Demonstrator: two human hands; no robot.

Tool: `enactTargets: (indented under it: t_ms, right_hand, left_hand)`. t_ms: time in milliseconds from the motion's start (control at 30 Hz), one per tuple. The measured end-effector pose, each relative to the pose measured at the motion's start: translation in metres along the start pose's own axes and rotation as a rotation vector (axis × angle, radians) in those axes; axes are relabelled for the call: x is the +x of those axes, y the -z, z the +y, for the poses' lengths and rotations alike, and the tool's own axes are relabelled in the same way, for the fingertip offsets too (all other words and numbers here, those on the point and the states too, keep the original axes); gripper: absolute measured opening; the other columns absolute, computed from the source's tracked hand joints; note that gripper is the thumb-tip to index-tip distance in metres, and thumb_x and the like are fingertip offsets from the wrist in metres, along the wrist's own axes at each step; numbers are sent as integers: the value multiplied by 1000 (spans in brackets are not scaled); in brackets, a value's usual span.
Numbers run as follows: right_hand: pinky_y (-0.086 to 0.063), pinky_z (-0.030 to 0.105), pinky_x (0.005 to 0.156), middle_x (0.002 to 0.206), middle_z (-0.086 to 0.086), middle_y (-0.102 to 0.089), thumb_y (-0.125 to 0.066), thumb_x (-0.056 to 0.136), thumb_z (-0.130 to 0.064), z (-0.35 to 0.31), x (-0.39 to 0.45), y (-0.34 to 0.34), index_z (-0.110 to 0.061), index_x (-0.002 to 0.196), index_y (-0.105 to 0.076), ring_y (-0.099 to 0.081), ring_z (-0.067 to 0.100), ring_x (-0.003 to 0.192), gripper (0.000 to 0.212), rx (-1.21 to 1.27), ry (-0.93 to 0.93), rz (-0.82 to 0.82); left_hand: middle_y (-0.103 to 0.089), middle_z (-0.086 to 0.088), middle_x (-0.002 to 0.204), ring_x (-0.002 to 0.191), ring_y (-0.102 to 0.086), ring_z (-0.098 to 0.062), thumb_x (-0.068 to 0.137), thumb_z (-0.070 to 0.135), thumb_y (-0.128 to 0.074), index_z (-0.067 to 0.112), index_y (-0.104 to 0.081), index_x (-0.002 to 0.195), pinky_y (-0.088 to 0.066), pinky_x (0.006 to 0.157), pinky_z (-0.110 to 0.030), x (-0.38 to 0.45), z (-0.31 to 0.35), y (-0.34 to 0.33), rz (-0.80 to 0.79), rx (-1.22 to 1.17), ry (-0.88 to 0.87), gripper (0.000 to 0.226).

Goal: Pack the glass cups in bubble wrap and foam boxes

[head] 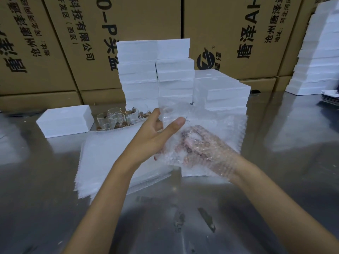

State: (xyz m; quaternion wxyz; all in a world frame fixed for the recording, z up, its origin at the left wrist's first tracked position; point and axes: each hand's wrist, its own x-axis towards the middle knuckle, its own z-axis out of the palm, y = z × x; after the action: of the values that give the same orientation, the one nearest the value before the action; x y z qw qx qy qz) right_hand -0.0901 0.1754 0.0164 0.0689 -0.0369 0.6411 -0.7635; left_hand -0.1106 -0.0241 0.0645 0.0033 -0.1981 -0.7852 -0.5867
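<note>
One glass cup [167, 114] stands roughly upright between the hands, held by the left hand [156, 132], thumb and fingers curled round it. Bubble wrap [211, 143] drapes over the right hand [198, 147], whose grip is hard to read through the film. More glass cups [117, 118] wait behind, beside stacked foam boxes [156, 70].

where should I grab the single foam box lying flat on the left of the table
Take the foam box by its two short ends, coming down from above with one of your hands on each. It lies flat and wide with its left side free; the glass cups stand close on its right, so go carefully there.
</note>
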Motion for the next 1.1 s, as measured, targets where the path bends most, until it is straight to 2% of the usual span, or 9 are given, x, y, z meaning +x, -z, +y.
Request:
enactTargets:
  t_ms: [67, 200, 300, 400, 500, 567, 667, 900, 1100]
  right_hand:
    - [-56, 26, 90, 125, 7, -68, -60, 97, -13, 0, 0, 6, -16, 127, -61, -63, 22, 118, 31, -37, -5, -17]
    - [-52, 40, 98, 114, 10, -72, -77, 84, -24, -20, -11, 12, -15, 115, -72, -67, 28, 112, 32, -138, 28, -8]
    - [-58, 28, 72, 91, 9, -76, -73, 85, -10, -40, -24, 18, -14, 86, -77, -73, 26, 83, 6, 13, 387, 270]
    - [-57, 31, 81, 93, 13, -72, -48, 93, 6, -38, -37, 36, -10, 96, -68, -68, 25, 85, 25, 129, 454, 687]
    - [-54, 38, 91, 110, 11, -69, -56, 90, -1, -19, -50, 29, -12, 111, -62, -69, 24, 97, 24, 53, 204, 302]
    - [-54, 41, 96, 101, -7, -72, -73, 82, -27, -13, -57, 13, -26, 94, -71, -70, 15, 100, 13, -27, 71, 18]
    - [-52, 49, 98, 104, -7, -75, -77, 81, -29, -20, -53, 2, -25, 97, -75, -70, 18, 103, 17, -11, 197, 200]
    - [-48, 13, 54, 62, -15, -66, -63, 84, -1, -28, -53, 8, -21, 67, -64, -61, 2, 58, 26, -441, 355, 393]
    - [-54, 42, 72, 81, -1, -66, -62, 82, -20, 16, -55, 12, -19, 90, -56, -62, 21, 78, 11, -911, 337, 396]
  left_hand:
    - [-44, 33, 141, 130, -45, 1, 64, 85, -64, 54, -33, 146, -41, 100, -32, 0, 1, -1, -20, -65, 48, 92]
    - [-61, 36, 123, 120, -53, 11, 65, 66, -77, 60, -64, 112, -38, 103, -30, -6, 6, -10, -24, -352, 52, 50]
    - [-53, 2, 146, 137, -47, -16, 65, 54, -84, 25, -52, 143, -33, 116, -49, -3, 4, -15, 75, -638, 126, 89]
    - [-56, -10, 144, 134, -51, -28, 87, 41, -74, 16, -54, 142, -35, 116, -50, -2, 4, -17, 109, -834, 112, 64]
    - [-65, -3, 133, 121, -62, -20, 91, 32, -69, 18, -64, 132, -47, 106, -39, -5, 1, -26, 130, -912, 106, 43]
    - [-69, -5, 124, 107, -67, -20, 90, 29, -69, 16, -70, 122, -54, 92, -35, -9, 1, -39, 71, -934, 120, 34]
    - [-67, -12, 122, 108, -66, -29, 83, 21, -76, 13, -74, 108, -57, 89, -38, -14, -7, -50, -25, -905, 166, 26]
    - [-75, 6, 108, 100, -71, -15, 57, 42, -86, 26, -54, 115, -52, 78, -26, -31, -25, -47, -178, -234, 135, 68]
    - [-48, 19, 111, 104, -46, -3, 61, 53, -87, 33, -53, 109, -40, 81, -21, -38, -46, -57, -130, 458, 79, 62]
